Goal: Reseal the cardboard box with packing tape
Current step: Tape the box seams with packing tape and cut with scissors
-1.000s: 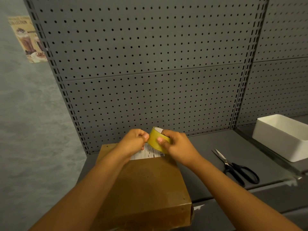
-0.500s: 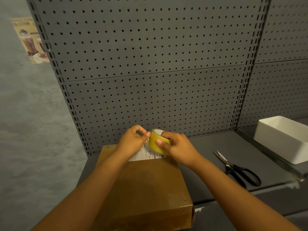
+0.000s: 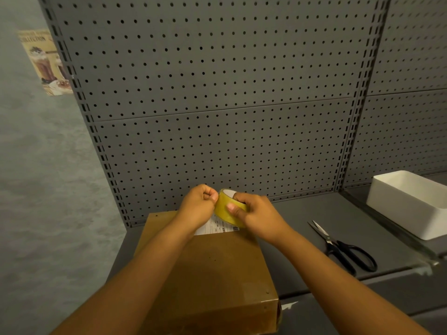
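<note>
A brown cardboard box (image 3: 212, 274) lies flat on the grey shelf, with a white shipping label (image 3: 215, 227) near its far edge. Above that far edge my right hand (image 3: 256, 216) grips a yellowish roll of packing tape (image 3: 226, 209), thumb across its outer face. My left hand (image 3: 197, 206) is curled with thumb and fingertips pinched against the roll's left rim; whether a loose tape end is between them is too small to tell. Both forearms cross over the box top.
Black-handled scissors (image 3: 343, 247) lie on the shelf (image 3: 290, 228) right of the box. A white rectangular bin (image 3: 408, 204) stands at the far right. A grey pegboard (image 3: 217, 105) rises behind. A poster (image 3: 46, 61) hangs on the wall at left.
Both hands have lifted slightly with the tape roll, and my left fingers keep picking at its rim. The box and scissors have not moved.
</note>
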A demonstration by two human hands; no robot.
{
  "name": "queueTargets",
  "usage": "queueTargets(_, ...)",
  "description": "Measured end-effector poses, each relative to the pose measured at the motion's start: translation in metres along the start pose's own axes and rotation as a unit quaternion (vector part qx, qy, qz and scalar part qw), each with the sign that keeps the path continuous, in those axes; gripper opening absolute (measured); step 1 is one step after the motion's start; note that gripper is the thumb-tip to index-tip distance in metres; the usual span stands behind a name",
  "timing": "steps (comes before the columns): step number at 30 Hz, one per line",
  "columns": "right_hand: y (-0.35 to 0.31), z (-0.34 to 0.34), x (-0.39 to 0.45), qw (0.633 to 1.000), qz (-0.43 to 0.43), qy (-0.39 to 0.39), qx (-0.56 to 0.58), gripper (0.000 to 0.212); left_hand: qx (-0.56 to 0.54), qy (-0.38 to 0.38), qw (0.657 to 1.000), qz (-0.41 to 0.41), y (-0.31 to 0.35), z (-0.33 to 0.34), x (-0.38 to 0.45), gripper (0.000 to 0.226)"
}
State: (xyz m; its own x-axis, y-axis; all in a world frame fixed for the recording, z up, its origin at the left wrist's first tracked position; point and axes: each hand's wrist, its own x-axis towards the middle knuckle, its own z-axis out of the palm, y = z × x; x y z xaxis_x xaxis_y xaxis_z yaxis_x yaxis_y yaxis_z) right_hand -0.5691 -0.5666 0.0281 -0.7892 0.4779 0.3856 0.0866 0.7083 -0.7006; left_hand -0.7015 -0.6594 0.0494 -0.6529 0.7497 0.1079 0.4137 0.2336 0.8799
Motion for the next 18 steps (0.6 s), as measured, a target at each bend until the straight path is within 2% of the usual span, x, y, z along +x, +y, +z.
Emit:
queueTargets(6, -0.004, -0.005, 0.008, 0.999, 0.031, 0.018, -0.004, 0.035, -0.008, 0.021, 0.998, 0.063, 0.005, -0.002, -0.008, 0.019)
queueTargets(10, -0.006, -0.003, 0.012, 0.999, 0.035, 0.022, -0.015, 0.033, -0.009, 0.025, 0.995, 0.095, 0.006, -0.006, -0.011, 0.018)
queueTargets(18, -0.008, 0.002, 0.02, 0.996, 0.04, 0.037, -0.065, 0.029, -0.039, 0.022, 0.995, 0.089, 0.015, -0.011, -0.013, 0.016)
